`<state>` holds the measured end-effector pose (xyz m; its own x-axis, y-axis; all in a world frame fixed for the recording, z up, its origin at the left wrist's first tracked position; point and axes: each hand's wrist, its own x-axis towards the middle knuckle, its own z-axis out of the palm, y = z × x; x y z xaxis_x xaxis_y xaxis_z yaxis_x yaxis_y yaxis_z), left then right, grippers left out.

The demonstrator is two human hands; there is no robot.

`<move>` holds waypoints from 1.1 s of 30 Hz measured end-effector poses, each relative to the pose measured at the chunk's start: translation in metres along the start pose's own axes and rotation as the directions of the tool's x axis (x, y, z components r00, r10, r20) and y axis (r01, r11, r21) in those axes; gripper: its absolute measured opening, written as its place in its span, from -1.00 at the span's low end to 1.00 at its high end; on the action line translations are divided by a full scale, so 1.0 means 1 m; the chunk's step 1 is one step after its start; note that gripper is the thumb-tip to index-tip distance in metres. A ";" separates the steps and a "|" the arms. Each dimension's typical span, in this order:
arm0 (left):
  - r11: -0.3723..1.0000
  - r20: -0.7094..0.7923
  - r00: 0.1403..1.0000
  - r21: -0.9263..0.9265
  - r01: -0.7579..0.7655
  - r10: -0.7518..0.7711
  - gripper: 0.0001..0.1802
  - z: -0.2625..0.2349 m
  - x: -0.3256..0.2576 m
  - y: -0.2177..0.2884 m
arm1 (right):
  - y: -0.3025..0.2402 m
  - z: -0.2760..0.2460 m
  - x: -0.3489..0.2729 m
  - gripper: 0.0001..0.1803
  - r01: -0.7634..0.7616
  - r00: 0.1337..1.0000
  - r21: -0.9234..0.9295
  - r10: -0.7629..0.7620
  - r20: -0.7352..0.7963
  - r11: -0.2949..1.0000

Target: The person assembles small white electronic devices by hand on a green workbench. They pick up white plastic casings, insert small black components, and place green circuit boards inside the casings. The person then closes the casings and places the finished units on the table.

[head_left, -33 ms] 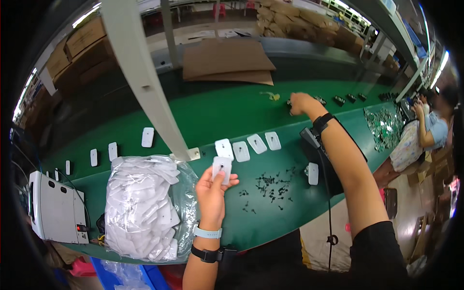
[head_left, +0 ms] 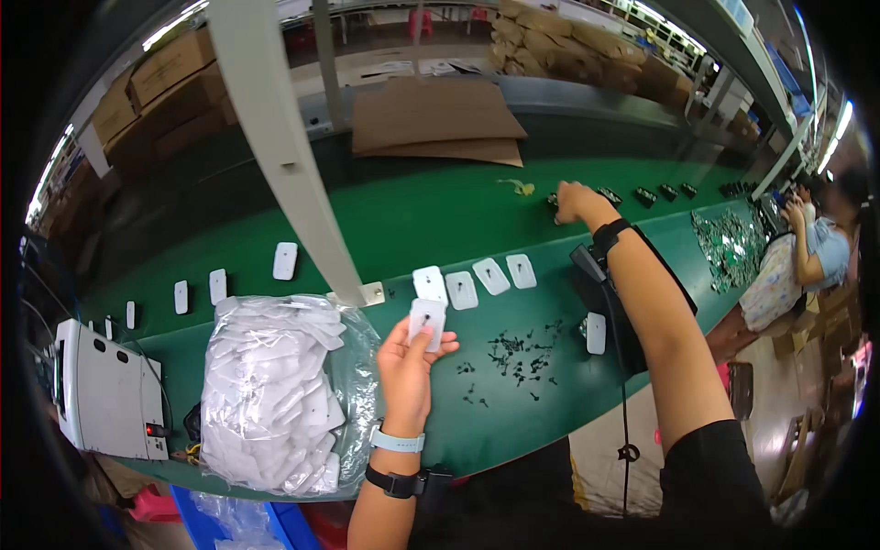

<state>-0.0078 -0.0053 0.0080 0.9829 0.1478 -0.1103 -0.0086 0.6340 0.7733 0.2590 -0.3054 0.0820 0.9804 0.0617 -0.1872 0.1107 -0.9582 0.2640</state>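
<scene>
My left hand (head_left: 408, 367) is closed on a white plastic cover (head_left: 427, 321), a flat rounded rectangle with a small dark part at its middle. The thumb presses on its lower face. Just beyond it, several similar white covers (head_left: 461, 291) lie in a row along the table edge. My right arm reaches far out over the green belt. There my right hand (head_left: 575, 202) has its fingers closed around a small dark part (head_left: 553, 199), mostly hidden by the hand. It resembles the dark circuit-board assemblies (head_left: 645, 195) lined up to its right.
A clear bag of white covers (head_left: 266, 394) stands left of my left arm. Small black parts (head_left: 521, 356) lie scattered mid-table. One cover (head_left: 596, 334) sits beside a dark device with a cable. A metal post (head_left: 284, 156) rises ahead. Loose circuit boards (head_left: 724, 247) lie near another person (head_left: 807, 247).
The whole view has shifted very slightly to the right and down. Both hands keep nearly the same pose and place.
</scene>
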 end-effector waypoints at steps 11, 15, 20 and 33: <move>0.958 0.084 0.995 -0.280 0.069 -0.047 -0.59 -0.009 0.001 0.009 | -0.032 -0.048 -0.030 -0.67 0.339 0.939 0.481 -0.259 -0.227 0.809; 0.961 0.138 0.990 -0.274 0.030 0.009 -0.51 -0.007 -0.003 0.014 | -0.083 -0.053 -0.120 -0.70 0.633 0.746 0.746 -0.419 -0.518 0.205; 0.956 0.150 0.988 -0.293 0.017 0.029 -0.48 -0.003 0.000 0.003 | -0.123 -0.005 -0.182 -0.45 0.321 0.789 0.865 -0.396 -0.470 -0.387; 0.983 0.105 0.994 -0.183 0.023 -0.003 -0.49 0.002 -0.002 -0.007 | -0.149 0.037 -0.182 -0.64 0.411 0.866 0.860 -0.164 -0.472 -0.302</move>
<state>-0.0098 -0.0113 0.0042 0.9968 0.0652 -0.0468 -0.0199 0.7657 0.6429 0.0578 -0.1840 0.0420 0.9080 0.3429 0.2408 0.2294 0.0739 -0.9705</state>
